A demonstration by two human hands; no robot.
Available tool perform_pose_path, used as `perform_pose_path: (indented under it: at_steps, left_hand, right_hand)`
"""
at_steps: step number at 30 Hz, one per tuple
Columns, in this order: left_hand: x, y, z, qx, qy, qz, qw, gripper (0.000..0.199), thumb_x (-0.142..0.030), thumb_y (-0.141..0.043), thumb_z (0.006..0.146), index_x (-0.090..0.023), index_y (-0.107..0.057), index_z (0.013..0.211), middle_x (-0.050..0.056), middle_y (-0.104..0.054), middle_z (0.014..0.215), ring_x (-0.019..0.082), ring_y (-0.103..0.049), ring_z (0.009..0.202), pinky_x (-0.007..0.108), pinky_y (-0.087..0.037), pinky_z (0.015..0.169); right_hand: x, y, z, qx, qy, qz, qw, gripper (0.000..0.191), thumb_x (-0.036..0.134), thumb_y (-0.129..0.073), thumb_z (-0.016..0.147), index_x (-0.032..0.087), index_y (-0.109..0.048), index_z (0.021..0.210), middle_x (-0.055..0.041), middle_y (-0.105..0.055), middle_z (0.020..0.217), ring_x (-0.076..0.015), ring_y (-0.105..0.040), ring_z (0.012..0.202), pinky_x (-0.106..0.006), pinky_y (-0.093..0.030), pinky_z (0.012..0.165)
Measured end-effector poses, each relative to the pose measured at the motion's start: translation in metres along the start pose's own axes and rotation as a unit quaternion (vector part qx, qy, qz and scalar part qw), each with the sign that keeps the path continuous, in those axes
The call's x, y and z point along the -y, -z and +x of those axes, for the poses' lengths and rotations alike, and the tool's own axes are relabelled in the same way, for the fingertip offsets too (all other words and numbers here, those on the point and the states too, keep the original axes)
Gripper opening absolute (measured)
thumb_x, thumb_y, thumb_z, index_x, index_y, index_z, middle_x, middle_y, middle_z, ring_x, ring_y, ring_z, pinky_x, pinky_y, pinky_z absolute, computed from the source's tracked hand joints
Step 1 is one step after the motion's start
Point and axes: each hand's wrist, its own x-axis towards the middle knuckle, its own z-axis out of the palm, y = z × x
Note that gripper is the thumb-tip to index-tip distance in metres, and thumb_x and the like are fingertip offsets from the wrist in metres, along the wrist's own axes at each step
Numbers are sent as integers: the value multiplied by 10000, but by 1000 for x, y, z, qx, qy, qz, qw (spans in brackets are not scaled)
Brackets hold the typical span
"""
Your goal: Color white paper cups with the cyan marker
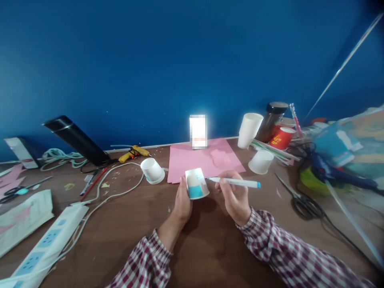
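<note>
A white paper cup point(196, 184) with a blue patch on its side is upside down in my left hand point(183, 201), whose fingers wrap its left side. My right hand point(235, 197) pinches a white marker with a light blue end point(243, 183). The marker's tip points left, close to the cup's right side; whether it touches cannot be made out. Behind the cup lies pink paper point(183, 159). Another white cup point(152, 170) stands to the left, and a further cup point(261, 162) to the right.
A bright, blurred screen point(198, 131) stands behind the pink paper. Left are a yellow glue gun point(133, 153), a black bottle point(76, 138), cables and a power strip point(49, 244). Right are scissors point(303, 202), stacked cups point(249, 130), a red cup point(282, 138) and a blue glue gun point(336, 176).
</note>
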Motion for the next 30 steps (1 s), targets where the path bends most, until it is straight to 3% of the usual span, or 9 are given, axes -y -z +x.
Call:
perform_pose_path:
  at_steps: [6,11,19,30]
  left_hand:
    - [-14,-10,-2,59,19,-72,996,328,-425,-486,869,-176,-608,1044,46,-671,999,203,-610,951,355,-475,864]
    - [-13,-13,-6,100,30,-70,992,312,-389,-566,842,-151,-594,1043,70,-680,991,217,-625,947,379,-460,900]
    - [-4,-8,-4,91,28,-64,993,359,-382,-559,854,-199,-558,1163,84,-639,1150,215,-597,1050,378,-424,965]
    - [-2,-7,-3,93,24,-10,995,376,-411,-532,862,-193,-568,1166,87,-632,1141,214,-589,1004,341,-452,891]
  right_hand:
    - [-1,0,-2,17,2,-39,999,82,268,-515,904,188,-530,914,4,-579,695,-109,-536,594,-224,-453,547]
    - [-5,2,-6,41,14,-80,996,72,266,-520,900,201,-535,927,-8,-602,732,-131,-574,633,-244,-483,580]
    - [-2,-1,-5,11,30,-96,995,103,275,-519,904,216,-533,987,-36,-626,852,-158,-621,747,-267,-519,657]
    - [-6,0,-6,20,23,-87,996,120,282,-523,906,218,-539,1007,-36,-637,859,-165,-627,779,-270,-519,668]
